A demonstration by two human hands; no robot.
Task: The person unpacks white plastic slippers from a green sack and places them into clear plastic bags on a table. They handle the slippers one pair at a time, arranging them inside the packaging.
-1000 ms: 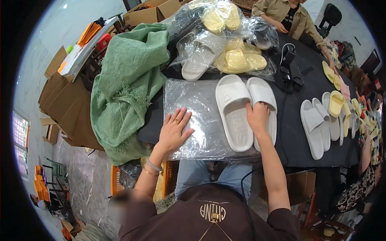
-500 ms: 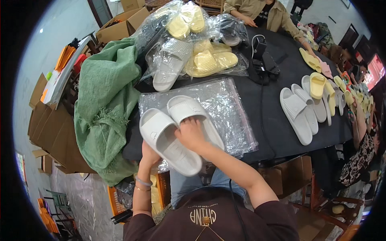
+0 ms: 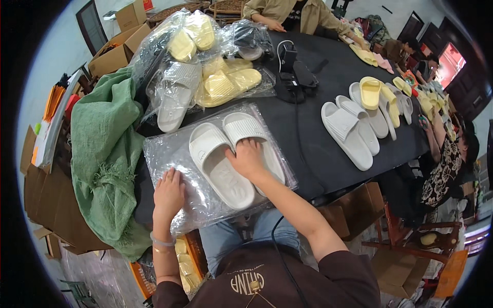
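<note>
Head view: the left hand lies on flat, clear plastic bags on the black tabletop, fingers loosely spread, gripping nothing. Atop the bags, the right hand pinches two pale grey ribbed-strap slippers by their adjoining edges, fingers bent.

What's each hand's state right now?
Left hand: open, resting on flat, clear plastic bagging.
Right hand: closed, holding two pale-grey, ribbed-strap slide slippers.

Near slippers off-white — cloth green — tabletop black
</note>
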